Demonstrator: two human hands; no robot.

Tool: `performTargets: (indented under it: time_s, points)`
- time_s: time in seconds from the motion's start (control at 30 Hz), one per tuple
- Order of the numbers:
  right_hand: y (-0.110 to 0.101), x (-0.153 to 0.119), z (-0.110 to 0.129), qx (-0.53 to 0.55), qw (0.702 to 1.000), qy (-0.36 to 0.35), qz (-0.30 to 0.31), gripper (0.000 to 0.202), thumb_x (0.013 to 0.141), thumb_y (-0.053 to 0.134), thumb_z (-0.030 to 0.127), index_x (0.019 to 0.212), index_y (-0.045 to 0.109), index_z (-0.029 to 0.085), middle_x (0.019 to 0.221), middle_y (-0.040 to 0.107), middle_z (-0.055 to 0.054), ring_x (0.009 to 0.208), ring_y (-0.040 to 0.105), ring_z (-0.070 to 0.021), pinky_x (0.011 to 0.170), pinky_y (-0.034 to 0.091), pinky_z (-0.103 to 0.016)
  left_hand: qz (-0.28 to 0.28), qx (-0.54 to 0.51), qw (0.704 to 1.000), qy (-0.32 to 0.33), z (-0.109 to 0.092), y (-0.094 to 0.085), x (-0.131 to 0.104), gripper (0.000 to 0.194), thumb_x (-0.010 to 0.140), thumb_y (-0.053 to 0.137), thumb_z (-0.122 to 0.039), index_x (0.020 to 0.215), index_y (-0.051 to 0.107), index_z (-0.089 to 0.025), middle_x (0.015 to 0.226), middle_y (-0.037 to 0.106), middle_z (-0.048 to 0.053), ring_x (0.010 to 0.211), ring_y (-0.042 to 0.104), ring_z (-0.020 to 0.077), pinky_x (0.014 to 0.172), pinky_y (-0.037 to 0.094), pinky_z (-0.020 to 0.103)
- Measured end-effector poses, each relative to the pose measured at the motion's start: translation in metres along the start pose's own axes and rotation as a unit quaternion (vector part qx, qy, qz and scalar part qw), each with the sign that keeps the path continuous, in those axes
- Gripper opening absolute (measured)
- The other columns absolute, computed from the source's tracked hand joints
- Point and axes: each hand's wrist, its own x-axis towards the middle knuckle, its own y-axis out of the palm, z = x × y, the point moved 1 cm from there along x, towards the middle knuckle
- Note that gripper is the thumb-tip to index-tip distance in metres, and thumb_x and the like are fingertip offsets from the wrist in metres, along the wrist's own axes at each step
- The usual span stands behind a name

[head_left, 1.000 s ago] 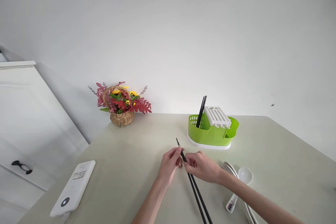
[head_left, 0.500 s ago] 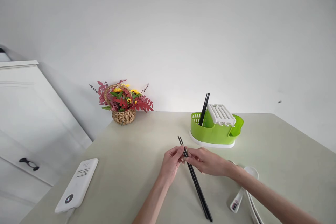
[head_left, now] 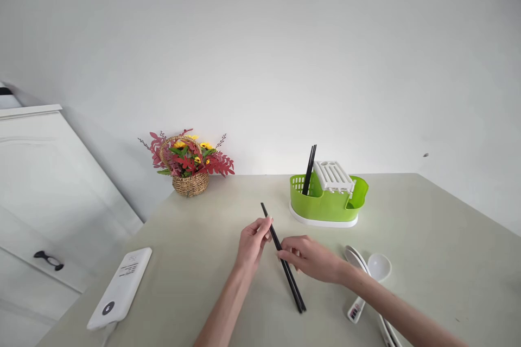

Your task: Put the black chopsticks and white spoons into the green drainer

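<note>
Both of my hands hold a pair of black chopsticks (head_left: 291,280) slantwise over the table, the upper ends pointing away to the left. My left hand (head_left: 253,241) pinches them near the far end. Lower down, about the middle of their length, my right hand (head_left: 311,257) has its thumb and fingers closed on them. Beyond my hands stands a green cutlery caddy (head_left: 317,206) with a white slotted top (head_left: 334,175) and a white base. More black chopsticks (head_left: 310,169) lean upright in its left compartment.
White spoons (head_left: 379,267) lie on the table (head_left: 191,293) at the right, partly under my right forearm. A white power bank (head_left: 121,288) with a cable rests at the left. A wicker basket of flowers (head_left: 190,185) stands at the back, near a white cabinet (head_left: 61,195).
The chopsticks have shifted left and slightly up in view. My right hand has slid down along them, away from my left hand. The camera view has turned slightly.
</note>
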Motion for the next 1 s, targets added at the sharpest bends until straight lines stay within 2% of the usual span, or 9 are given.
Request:
performTargets:
  time_s: [0.13, 0.27, 0.37, 0.43, 0.53, 0.67, 0.87, 1.0]
  points:
    - [-0.005, -0.010, 0.007, -0.001, 0.999, -0.030, -0.027, 0.036, 0.098, 0.053, 0.046, 0.071, 0.051, 0.023, 0.080, 0.059, 0.001, 0.068, 0.054, -0.0125, 0.065, 0.043, -0.025, 0.016, 0.133, 0.987, 0.087, -0.035, 0.009, -0.006, 0.033, 0.083, 0.077, -0.048, 0.070, 0.068, -0.019, 0.065, 0.051, -0.005, 0.062, 0.045, 0.0098, 0.062, 0.038, 0.023]
    - [-0.010, -0.017, 0.010, -0.001, 0.997, -0.051, -0.057, 0.033, 0.097, 0.056, 0.047, 0.073, 0.056, 0.023, 0.086, 0.061, 0.000, 0.070, 0.055, -0.0128, 0.066, 0.044, -0.025, 0.032, 0.205, 0.968, 0.139, -0.058, 0.021, -0.017, 0.027, 0.083, 0.077, -0.043, 0.073, 0.072, -0.019, 0.087, 0.068, 0.002, 0.084, 0.061, 0.0163, 0.076, 0.047, 0.024]
    - [-0.013, -0.026, 0.009, 0.003, 0.996, -0.055, -0.071, 0.035, 0.098, 0.056, 0.046, 0.072, 0.055, 0.023, 0.081, 0.063, 0.001, 0.068, 0.056, -0.0127, 0.065, 0.045, -0.025, 0.061, 0.243, 0.960, 0.128, -0.065, 0.029, -0.025, 0.024, 0.085, 0.075, -0.042, 0.078, 0.077, -0.019, 0.087, 0.076, 0.005, 0.092, 0.067, 0.0217, 0.087, 0.050, 0.029]
    - [-0.014, -0.032, 0.008, 0.006, 0.996, -0.053, -0.077, 0.035, 0.098, 0.055, 0.045, 0.071, 0.055, 0.023, 0.077, 0.064, 0.002, 0.066, 0.057, -0.0124, 0.065, 0.045, -0.024, 0.081, 0.266, 0.953, 0.121, -0.070, 0.036, -0.030, 0.020, 0.086, 0.075, -0.040, 0.083, 0.080, -0.020, 0.088, 0.078, 0.005, 0.094, 0.070, 0.0233, 0.089, 0.051, 0.030]
    - [-0.016, -0.040, 0.008, 0.009, 0.995, -0.047, -0.086, 0.035, 0.099, 0.055, 0.043, 0.070, 0.054, 0.023, 0.073, 0.065, 0.003, 0.064, 0.057, -0.0119, 0.063, 0.044, -0.024, 0.096, 0.297, 0.942, 0.126, -0.077, 0.047, -0.036, 0.017, 0.084, 0.076, -0.037, 0.089, 0.083, -0.022, 0.094, 0.081, 0.005, 0.096, 0.073, 0.0243, 0.088, 0.054, 0.029]
    - [-0.018, -0.047, 0.008, -0.001, 0.994, -0.040, -0.104, 0.034, 0.097, 0.058, 0.038, 0.067, 0.051, 0.023, 0.070, 0.064, 0.003, 0.061, 0.053, -0.0116, 0.060, 0.040, -0.024, 0.102, 0.350, 0.924, 0.116, -0.086, 0.059, -0.040, 0.014, 0.083, 0.078, -0.035, 0.089, 0.084, -0.025, 0.091, 0.082, 0.002, 0.090, 0.075, 0.0234, 0.081, 0.056, 0.026]
    - [-0.016, -0.048, 0.011, -0.022, 0.991, -0.039, -0.124, 0.038, 0.095, 0.058, 0.029, 0.061, 0.042, 0.023, 0.066, 0.056, 0.004, 0.060, 0.045, -0.0113, 0.058, 0.034, -0.025, 0.128, 0.400, 0.903, 0.092, -0.099, 0.063, -0.043, 0.012, 0.083, 0.077, -0.035, 0.086, 0.083, -0.025, 0.089, 0.082, -0.001, 0.089, 0.077, 0.0240, 0.080, 0.058, 0.026]
    - [-0.013, -0.047, 0.013, -0.034, 0.990, -0.041, -0.132, 0.036, 0.095, 0.056, 0.025, 0.061, 0.041, 0.023, 0.067, 0.056, 0.003, 0.063, 0.047, -0.0123, 0.060, 0.035, -0.026, 0.133, 0.413, 0.897, 0.081, -0.104, 0.066, -0.049, 0.017, 0.085, 0.075, -0.039, 0.086, 0.081, -0.024, 0.088, 0.081, 0.000, 0.088, 0.076, 0.0238, 0.077, 0.058, 0.025]
